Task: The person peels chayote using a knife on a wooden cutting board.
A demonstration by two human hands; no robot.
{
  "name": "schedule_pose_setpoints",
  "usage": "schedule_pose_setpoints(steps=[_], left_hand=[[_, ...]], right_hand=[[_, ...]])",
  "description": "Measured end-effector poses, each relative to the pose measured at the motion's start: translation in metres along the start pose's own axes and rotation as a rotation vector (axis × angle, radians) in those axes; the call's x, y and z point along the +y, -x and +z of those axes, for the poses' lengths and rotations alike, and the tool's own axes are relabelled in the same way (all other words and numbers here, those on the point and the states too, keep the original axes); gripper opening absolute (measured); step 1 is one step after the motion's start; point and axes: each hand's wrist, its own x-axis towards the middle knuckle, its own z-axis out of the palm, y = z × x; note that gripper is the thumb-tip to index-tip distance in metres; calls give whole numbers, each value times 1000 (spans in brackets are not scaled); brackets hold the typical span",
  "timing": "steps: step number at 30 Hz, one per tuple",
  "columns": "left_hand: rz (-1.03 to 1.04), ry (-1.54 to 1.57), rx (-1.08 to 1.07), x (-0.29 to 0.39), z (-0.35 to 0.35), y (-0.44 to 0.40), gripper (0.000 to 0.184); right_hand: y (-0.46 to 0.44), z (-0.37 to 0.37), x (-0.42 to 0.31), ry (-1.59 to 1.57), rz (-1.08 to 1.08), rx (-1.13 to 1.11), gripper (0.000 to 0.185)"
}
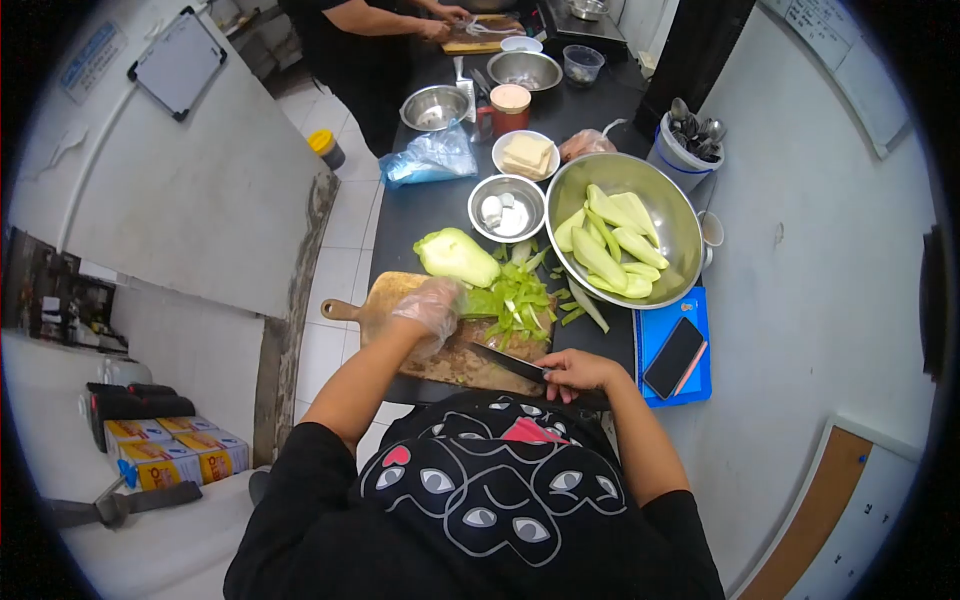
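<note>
My right hand [578,372] is closed round the handle of a knife [507,360], whose blade lies low over the front of the wooden cutting board [385,300]. In a clear plastic glove, my left hand [432,308] is over the board beside green peelings [518,303]; its fingers are blurred, and whether they hold anything is unclear. A large pale green peeled vegetable [456,256] rests at the board's back edge, just beyond my left hand. Long pale green pieces [605,250] lie in the big metal bowl [683,225] to the right.
Behind the board stand a small metal bowl [480,222], a plate of pale slabs [527,155], a red mug [510,110] and a blue plastic bag [430,158]. A phone [674,358] lies on a blue folder [648,325]. Across the counter, a person [350,60] works at another board.
</note>
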Motion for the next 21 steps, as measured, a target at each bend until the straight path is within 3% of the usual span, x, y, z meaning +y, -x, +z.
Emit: schedule_pose_setpoints(steps=[2,8,11,14,17,21], left_hand=[[-139,64,-43,7,-14,7,31],[-129,11,-95,-1,-8,26,41],[-143,50,47,22,-3,23,50],[-122,69,36,35,7,6,55],[-83,26,26,16,31,-12,53],[-76,155,-43,22,4,-13,46]], right_hand=[[-6,-7,6,37,29,50,42],[16,-8,-1,-13,84,278,41],[24,-2,-1,5,63,343,39],[27,4,-5,229,36,459,36],[46,7,-15,186,14,402,36],[42,3,4,188,49,210,38]])
